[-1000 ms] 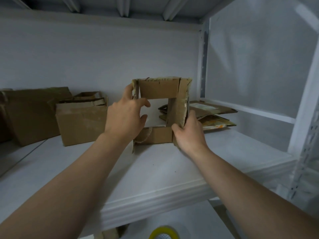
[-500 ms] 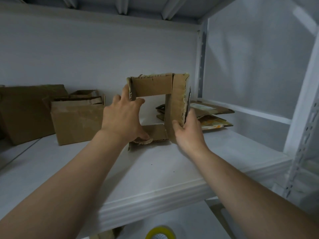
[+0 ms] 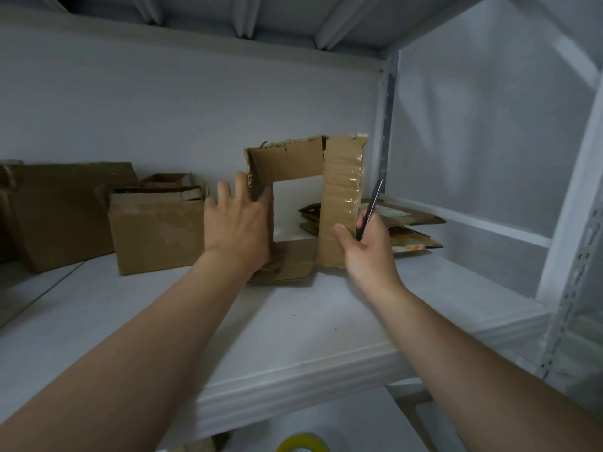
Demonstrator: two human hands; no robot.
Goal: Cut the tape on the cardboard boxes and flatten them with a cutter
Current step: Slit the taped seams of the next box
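My left hand [image 3: 238, 223] presses flat-fingered on the opened box [image 3: 287, 164] standing on the shelf [image 3: 293, 321], my right hand [image 3: 365, 246] grips the cutter [image 3: 370, 207] against its taped flap, so I fear a sudden collapse could swing the blade into fingers.

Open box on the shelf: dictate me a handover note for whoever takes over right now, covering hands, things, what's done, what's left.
Left hand: open, flat against the box's left side.
Right hand: pinches the right flap and holds the cutter, tip up, behind it.
Box stands on the shelf, both ends open. Flattened pile lies behind on the right; two boxes wait on the left.
Done: this box looks cut open.
Left: fold it flat, stack it, then do the two boxes.
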